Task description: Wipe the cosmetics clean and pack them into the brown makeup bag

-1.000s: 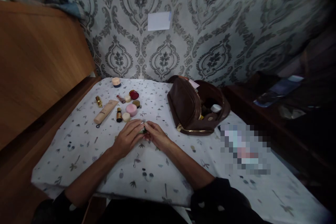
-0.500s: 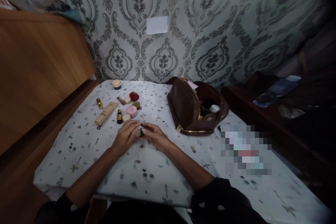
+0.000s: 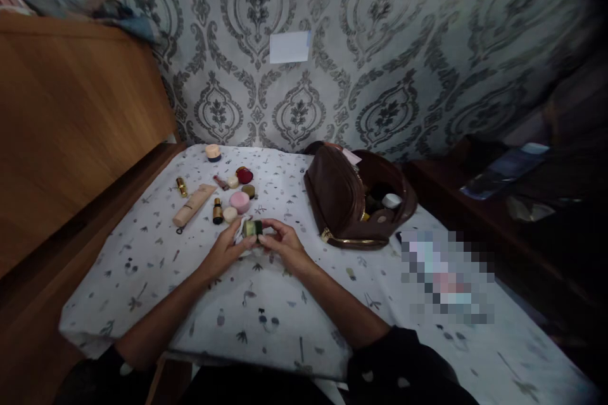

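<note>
Between my two hands is a small green jar point(image 3: 253, 228) with a darker green end on its right. My left hand point(image 3: 225, 249) grips the jar's left side, with a crumpled white wipe or tissue point(image 3: 239, 232) between fingers and jar. From the right, my right hand point(image 3: 286, 247) closes its fingertips on the darker end. Just beyond my hands lie a round cream-coloured container point(image 3: 230, 214), a pink jar point(image 3: 239, 202) and a small gold-and-black bottle point(image 3: 217, 211). A beige tube point(image 3: 194, 204) rests farther left.
An unzipped brown bag point(image 3: 339, 199) holding a white-lidded item point(image 3: 392, 200) stands at right. A peach-topped jar point(image 3: 213, 152), gold tube point(image 3: 181, 186), red compact point(image 3: 244, 175) and olive lid point(image 3: 248, 190) lie toward the back. A wooden cabinet point(image 3: 80, 114) borders the left.
My hands have turned the jar so its green side shows more. The white wipe has come into sight at my left hand. The view has shifted slightly.
</note>
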Demonstrator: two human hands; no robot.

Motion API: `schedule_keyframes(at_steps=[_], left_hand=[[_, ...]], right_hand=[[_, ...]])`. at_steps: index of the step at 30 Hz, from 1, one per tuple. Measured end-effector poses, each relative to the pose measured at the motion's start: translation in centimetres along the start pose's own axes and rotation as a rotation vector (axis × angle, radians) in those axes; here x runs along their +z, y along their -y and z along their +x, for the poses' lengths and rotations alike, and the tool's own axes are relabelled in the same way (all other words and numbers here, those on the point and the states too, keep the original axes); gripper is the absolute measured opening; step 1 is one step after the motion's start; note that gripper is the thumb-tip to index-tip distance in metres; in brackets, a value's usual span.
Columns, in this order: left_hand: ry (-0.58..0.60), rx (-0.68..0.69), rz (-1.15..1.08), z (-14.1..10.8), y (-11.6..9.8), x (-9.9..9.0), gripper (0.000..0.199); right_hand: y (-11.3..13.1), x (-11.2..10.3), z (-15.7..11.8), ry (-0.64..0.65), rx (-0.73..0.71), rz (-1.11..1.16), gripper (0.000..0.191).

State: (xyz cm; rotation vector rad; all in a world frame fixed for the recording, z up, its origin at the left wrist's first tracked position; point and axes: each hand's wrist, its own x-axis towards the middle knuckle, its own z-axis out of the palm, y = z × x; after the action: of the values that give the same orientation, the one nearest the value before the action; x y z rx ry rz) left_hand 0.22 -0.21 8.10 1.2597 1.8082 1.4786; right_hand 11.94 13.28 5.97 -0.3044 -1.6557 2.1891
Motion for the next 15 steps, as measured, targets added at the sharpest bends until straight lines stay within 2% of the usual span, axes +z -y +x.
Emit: schedule_keyframes(at_steps=[4,7,10,13,15], left_hand=[[0.047,-0.092,-0.158,0.05,0.01,0.27,0.052],[0.045,-0.130,-0.155,0.04,0.31,0.51,0.053],[-0.036,-0.093,-0.031,-0.03,0.46,0.70,0.054],[-0.140,-0.063,0.143,-0.31,0.26,0.78,0.053],[-0.155,-0.074,0.251,-0.58,0.01,0.76,0.048]], right_hand=[[-0.20,-0.30,0.11,-0.032,-0.109,-0.173,0.050],[-0.50,-0.37,0.22,-0.089,-0.248,-0.292,0.048],[-0.66,-0.34,0.24,-0.116,-0.293,-0.378,0.046],[-0.56,-0.18,0.10,-0.150,-0.264,-0.429,0.042],[-0.38,-0.02,-0.09,-0.142,-0.221,-0.420,0.038]])
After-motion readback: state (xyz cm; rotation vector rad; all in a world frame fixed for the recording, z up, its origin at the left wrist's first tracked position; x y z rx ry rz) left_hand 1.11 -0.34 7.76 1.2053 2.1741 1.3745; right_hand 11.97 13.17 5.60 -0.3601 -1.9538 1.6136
